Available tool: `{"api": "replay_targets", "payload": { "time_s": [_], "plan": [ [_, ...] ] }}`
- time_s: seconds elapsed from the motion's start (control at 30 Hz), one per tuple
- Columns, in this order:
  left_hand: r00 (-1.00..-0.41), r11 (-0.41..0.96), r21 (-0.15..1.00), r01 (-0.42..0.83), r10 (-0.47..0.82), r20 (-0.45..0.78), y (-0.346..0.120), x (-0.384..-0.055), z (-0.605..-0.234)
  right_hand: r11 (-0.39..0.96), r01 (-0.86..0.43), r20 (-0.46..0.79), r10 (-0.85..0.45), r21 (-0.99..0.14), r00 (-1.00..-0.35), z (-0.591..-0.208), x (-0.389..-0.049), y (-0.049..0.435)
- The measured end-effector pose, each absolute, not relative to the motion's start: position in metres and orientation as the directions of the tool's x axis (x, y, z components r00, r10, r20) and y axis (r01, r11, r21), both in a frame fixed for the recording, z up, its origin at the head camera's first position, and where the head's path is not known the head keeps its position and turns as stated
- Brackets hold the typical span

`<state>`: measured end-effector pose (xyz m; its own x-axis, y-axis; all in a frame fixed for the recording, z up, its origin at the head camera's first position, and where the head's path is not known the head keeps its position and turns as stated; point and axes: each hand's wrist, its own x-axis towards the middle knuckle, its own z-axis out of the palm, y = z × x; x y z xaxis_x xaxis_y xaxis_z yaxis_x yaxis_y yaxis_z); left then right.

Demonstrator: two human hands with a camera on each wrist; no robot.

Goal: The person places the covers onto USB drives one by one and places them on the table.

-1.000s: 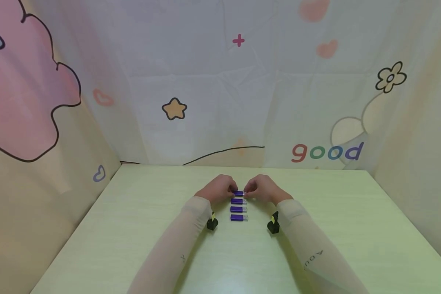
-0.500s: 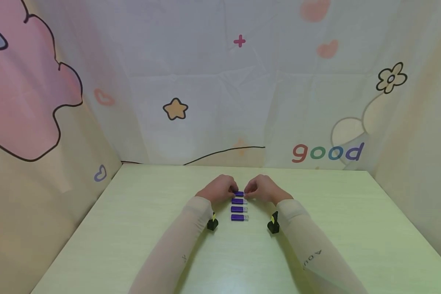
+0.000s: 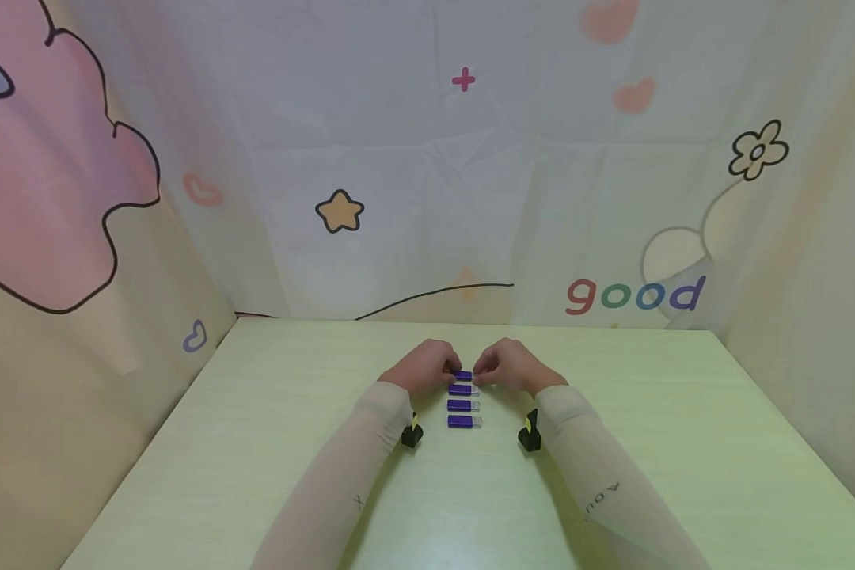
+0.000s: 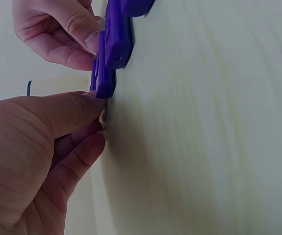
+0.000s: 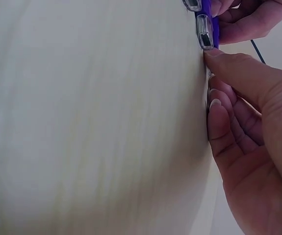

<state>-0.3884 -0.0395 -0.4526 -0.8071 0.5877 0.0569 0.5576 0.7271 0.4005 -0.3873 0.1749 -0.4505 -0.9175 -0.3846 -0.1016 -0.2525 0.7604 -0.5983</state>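
Observation:
Several purple USB flash drives with clear plug ends lie in a column on the table, the nearest drive [image 3: 460, 422] lowest in the head view. My left hand [image 3: 423, 369] pinches the purple end of the farthest drive [image 3: 463, 376]. From the other side, my right hand [image 3: 514, 368] holds that drive's clear end between thumb and fingers. Seen from the left wrist, a purple drive [image 4: 118, 39] overlaps the farther ones, and my left thumb [image 4: 77, 110] is right at the row's end. The right wrist view has a clear cap [image 5: 205, 32] just above my right thumb.
The pale wooden table [image 3: 256, 443] runs back to a printed cloth [image 3: 399, 158] with a star, hearts and the word "good". Black wrist cameras [image 3: 412, 432] sit below both sleeves [image 3: 335, 475]. Cloth also hangs along the left and right sides.

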Motion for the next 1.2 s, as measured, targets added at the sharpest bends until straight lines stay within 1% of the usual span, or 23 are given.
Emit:
{"api": "replay_targets", "payload": {
  "time_s": [0.33,0.57,0.9,1.0,1.2],
  "plan": [
    [-0.803,0.727,0.399,0.559,0.595,0.043,-0.042,-0.392,-0.452,0.742,-0.250,-0.105,-0.395,-0.622,-0.913,-0.445,-0.384,0.173],
    [-0.814,0.737,0.411,0.537,0.581,0.022,-0.041,-0.390,-0.449,0.747,-0.236,-0.115,-0.385,-0.622,-0.916,-0.446,-0.386,0.175],
    [-0.814,0.740,0.416,0.528,0.581,-0.001,-0.050,-0.390,-0.446,0.723,-0.234,-0.085,-0.375,-0.651,-0.923,-0.452,-0.389,0.183],
    [-0.814,0.742,0.411,0.530,0.581,0.001,-0.054,-0.389,-0.445,0.731,-0.241,-0.073,-0.369,-0.638,-0.927,-0.451,-0.386,0.183],
    [-0.838,0.769,0.395,0.503,0.546,0.004,-0.061,-0.384,-0.442,0.746,-0.262,-0.024,-0.348,-0.612,-0.937,-0.445,-0.377,0.184]
  ]
}}
